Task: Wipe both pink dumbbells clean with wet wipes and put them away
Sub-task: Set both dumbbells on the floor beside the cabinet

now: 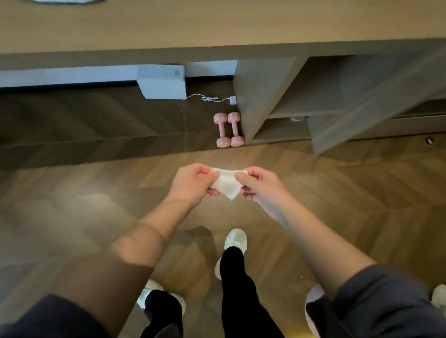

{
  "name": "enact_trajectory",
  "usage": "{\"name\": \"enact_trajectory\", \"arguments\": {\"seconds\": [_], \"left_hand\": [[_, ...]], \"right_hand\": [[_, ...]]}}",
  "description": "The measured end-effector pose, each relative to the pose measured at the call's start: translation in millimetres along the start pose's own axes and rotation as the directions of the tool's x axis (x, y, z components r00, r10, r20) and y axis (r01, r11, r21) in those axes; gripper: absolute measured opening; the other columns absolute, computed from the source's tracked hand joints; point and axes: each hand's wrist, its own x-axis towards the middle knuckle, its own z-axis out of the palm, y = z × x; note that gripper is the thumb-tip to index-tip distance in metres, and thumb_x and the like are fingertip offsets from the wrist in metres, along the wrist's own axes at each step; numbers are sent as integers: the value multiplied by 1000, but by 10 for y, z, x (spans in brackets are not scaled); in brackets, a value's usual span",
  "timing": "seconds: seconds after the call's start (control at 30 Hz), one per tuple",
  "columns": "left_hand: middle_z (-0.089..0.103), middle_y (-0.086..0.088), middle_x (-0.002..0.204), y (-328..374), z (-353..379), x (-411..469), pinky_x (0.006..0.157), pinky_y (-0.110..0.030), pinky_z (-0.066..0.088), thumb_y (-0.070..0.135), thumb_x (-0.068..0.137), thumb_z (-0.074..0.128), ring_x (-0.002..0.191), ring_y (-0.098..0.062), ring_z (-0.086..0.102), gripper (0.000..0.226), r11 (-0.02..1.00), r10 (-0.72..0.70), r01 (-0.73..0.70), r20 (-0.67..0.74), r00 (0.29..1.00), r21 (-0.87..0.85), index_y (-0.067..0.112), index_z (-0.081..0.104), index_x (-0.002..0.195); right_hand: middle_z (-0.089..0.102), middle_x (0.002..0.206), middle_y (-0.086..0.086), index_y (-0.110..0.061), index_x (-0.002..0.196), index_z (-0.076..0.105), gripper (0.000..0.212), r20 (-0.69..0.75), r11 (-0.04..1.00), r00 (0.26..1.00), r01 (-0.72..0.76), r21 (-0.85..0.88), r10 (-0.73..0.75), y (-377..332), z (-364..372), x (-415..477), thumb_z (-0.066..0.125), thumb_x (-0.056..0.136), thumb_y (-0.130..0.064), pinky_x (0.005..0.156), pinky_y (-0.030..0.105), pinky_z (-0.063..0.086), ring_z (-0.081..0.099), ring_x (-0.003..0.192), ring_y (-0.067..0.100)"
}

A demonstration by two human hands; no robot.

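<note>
Above the wooden herringbone floor (349, 196), a white wet wipe (226, 182) is pinched, apparently folded, between the left hand (192, 183) and right hand (262, 187). Two pink dumbbells (229, 129) are lying side by side against the desk's wooden side panel (260, 96).

Both bare forearms were extended forward, converging; left hand (192, 183) and right hand (262, 188), fingers curled, each pinched the wet wipe (226, 184).

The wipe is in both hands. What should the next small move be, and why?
Probably step forward and bend down to the pink dumbbells. The left hand and right hand both pinch the wet wipe, so it seems ready, while the dumbbells lie side by side on the floor by the shelf unit, away from the hands.
</note>
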Motion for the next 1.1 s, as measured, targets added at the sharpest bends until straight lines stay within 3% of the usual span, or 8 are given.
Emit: {"name": "enact_trajectory", "arguments": {"seconds": [0.13,0.27,0.37,0.53,0.7,0.83,1.0,1.1], "left_hand": [[68,-9,71,-440,-685,-429,52,-20,48,10,94,61,43,-4,62,12,1000,31,-31,-37,999,-2,10,65,82],[71,-4,68,-695,-1360,-859,58,-26,47,24,97,60,47,-5,64,19,994,-59,62,44,997,-85,7,66,94],[71,-5,73,-830,-1807,-1008,62,-28,51,35,97,59,57,-13,67,28,971,-132,140,56,990,-194,9,68,93],[67,-14,91,-1014,-2442,-1035,81,-45,58,16,94,65,77,-22,63,10,947,-82,48,-94,992,-318,10,70,89],[72,-15,107,-1114,-3159,-957,81,-39,59,30,97,62,95,-27,70,25,886,-158,163,46,986,-434,8,67,108],[68,-11,92,-1162,-4009,-766,65,-28,54,28,98,60,78,-21,63,23,930,-139,165,104,985,-327,6,68,100],[67,-8,83,-1261,-5115,-577,64,-26,55,8,93,65,69,-15,62,3,898,-103,63,-69,992,-435,9,67,90],[66,-6,81,-1380,-5717,-548,61,-26,51,2,90,67,67,-16,61,13,850,-127,-15,-232,964,-526,14,64,88]], "right_hand": [[64,84,8,-8,92,61,6,11,995,1000,5,97,-6,171,789,-343,60,96,-12,77,32,51,61,80,19],[60,79,5,-6,98,59,5,-11,982,998,68,174,-67,284,1680,-656,55,99,-10,66,27,51,58,71,15],[60,88,6,-7,106,61,10,9,975,992,125,184,-129,282,2204,-778,57,98,-9,71,29,50,58,78,15],[62,88,4,-7,107,64,13,67,978,981,176,112,-184,154,2876,-781,58,96,-4,64,21,51,59,74,12],[61,92,5,-14,111,68,20,160,978,965,210,-4,-207,10,3562,-577,65,92,-8,71,26,49,58,82,15],[59,85,3,-23,105,71,20,205,972,957,224,-75,-205,-243,4355,-288,69,89,-9,69,27,48,57,78,13],[65,85,1,-17,108,69,22,233,970,960,191,-148,-153,-560,5420,69,70,88,-7,66,24,50,61,76,12],[68,92,7,-7,111,68,24,236,958,969,132,-254,-71,-672,6043,174,71,88,-10,63,19,50,62,77,11]]}}
